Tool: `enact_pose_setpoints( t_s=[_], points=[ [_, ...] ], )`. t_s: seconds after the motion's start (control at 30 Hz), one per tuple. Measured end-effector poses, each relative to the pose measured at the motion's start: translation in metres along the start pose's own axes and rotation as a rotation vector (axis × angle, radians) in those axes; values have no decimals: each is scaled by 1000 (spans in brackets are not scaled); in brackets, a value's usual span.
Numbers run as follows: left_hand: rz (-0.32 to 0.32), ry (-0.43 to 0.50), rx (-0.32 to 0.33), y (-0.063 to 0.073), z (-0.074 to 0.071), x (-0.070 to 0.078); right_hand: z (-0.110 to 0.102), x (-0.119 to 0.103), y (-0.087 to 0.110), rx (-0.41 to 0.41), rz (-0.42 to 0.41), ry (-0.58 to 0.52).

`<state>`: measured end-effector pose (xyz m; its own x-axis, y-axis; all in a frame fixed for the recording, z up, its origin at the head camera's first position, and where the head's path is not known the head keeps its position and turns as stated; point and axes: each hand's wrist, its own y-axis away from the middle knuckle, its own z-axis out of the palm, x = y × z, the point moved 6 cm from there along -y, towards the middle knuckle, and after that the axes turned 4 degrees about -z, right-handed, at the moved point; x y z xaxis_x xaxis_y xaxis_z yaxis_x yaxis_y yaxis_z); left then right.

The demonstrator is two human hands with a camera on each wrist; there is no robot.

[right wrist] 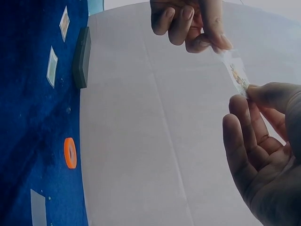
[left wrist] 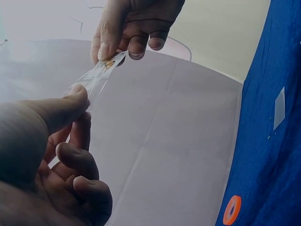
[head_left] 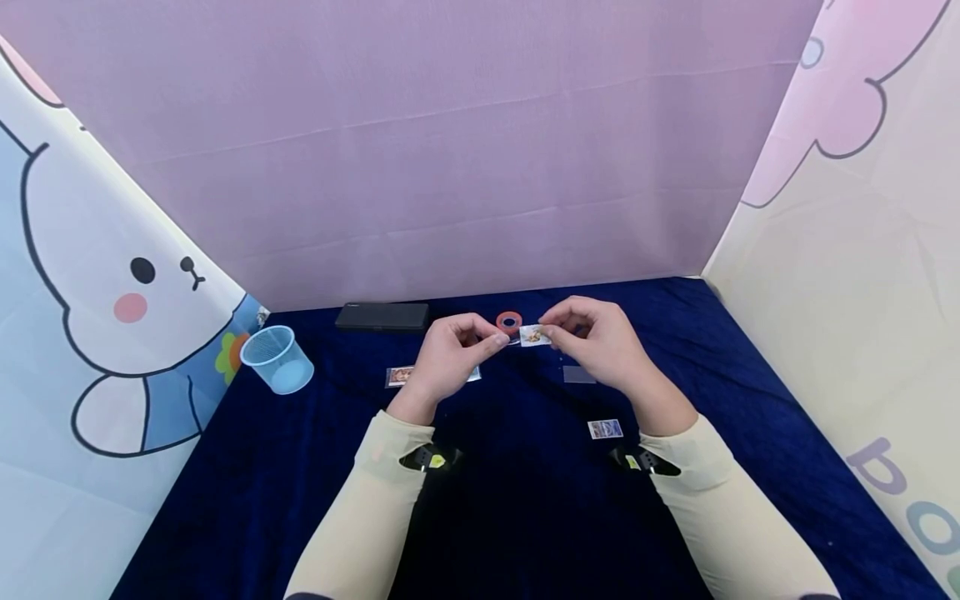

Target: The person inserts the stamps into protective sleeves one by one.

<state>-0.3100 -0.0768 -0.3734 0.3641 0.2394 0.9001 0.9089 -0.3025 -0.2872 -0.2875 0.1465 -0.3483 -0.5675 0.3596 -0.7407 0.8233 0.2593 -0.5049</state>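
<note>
A small picture card (head_left: 534,336) hangs in the air between both hands, with clear plastic film (left wrist: 98,81) around or over it. My left hand (head_left: 452,357) pinches the loose end of the film between thumb and forefinger. At the other end, the thumb and fingers of my right hand (head_left: 602,343) pinch the card's edge, covering part of it. Both wrist views show the film stretching from one hand to the other. Whether the card lies fully inside a sleeve I cannot tell.
A red-orange tape roll (head_left: 509,322) lies behind the hands, near a dark flat case (head_left: 382,317). Picture cards (head_left: 605,429) lie at right front and left (head_left: 398,377). A translucent rectangle (head_left: 577,374) rests under the right hand. At far left stands a blue basket (head_left: 291,377).
</note>
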Motion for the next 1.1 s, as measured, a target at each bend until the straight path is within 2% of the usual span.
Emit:
enact_pose_setpoints(
  t_s=[0.33,0.83,1.1],
  points=[
    [-12,-26,-24,0,1,0,1,0,0,-1,-7,-25],
    [-31,-38,-13,-1,3,0,5,3,0,-29,10,-73],
    [3,-12,-33,0,3,2,6,2,1,-32,17,-86]
  ],
)
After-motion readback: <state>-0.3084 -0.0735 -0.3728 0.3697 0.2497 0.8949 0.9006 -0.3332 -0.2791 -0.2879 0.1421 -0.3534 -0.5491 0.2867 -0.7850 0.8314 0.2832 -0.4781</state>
